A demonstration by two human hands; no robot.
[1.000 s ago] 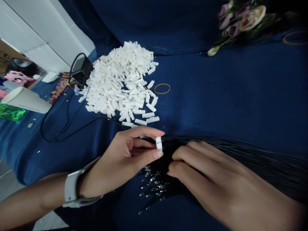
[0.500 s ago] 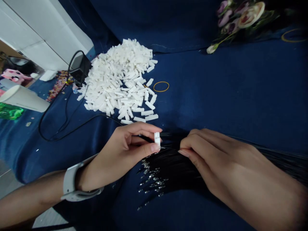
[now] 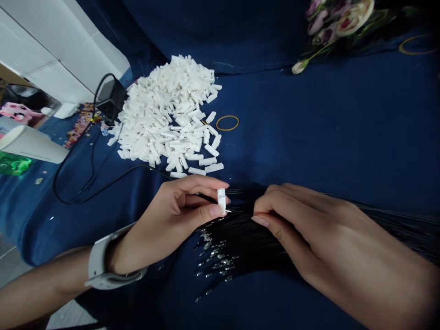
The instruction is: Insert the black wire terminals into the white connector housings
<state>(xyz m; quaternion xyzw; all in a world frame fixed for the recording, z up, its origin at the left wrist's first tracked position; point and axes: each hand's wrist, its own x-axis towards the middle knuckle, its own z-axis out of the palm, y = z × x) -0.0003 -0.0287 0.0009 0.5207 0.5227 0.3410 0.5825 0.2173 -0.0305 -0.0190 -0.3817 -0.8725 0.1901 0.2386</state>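
My left hand (image 3: 182, 204), with a grey band on its wrist, pinches a small white plastic connector (image 3: 222, 200) between thumb and fingertips. A metal wire tip shows at the connector's lower right edge. To the right, my right hand (image 3: 295, 220) is closed, thumb against the index finger, over the bundle of thin black wires (image 3: 254, 250); it seems to pinch a wire too thin to make out clearly. Silvery terminals (image 3: 218, 259) end the wires below my left hand. Just beyond lies a large heap of white connectors (image 3: 165, 110).
A rubber band (image 3: 227, 123) lies right of the heap on the blue cloth (image 3: 309, 137). At the left are a black adapter (image 3: 112, 98) with its cable, a paper cup (image 3: 34, 144) and a green packet (image 3: 13, 164). Artificial flowers (image 3: 338, 23) lie at the upper right.
The view has shifted slightly, moving the heap and flowers a little left. Both hands keep nearly the same pose, the connector still in my left fingers.
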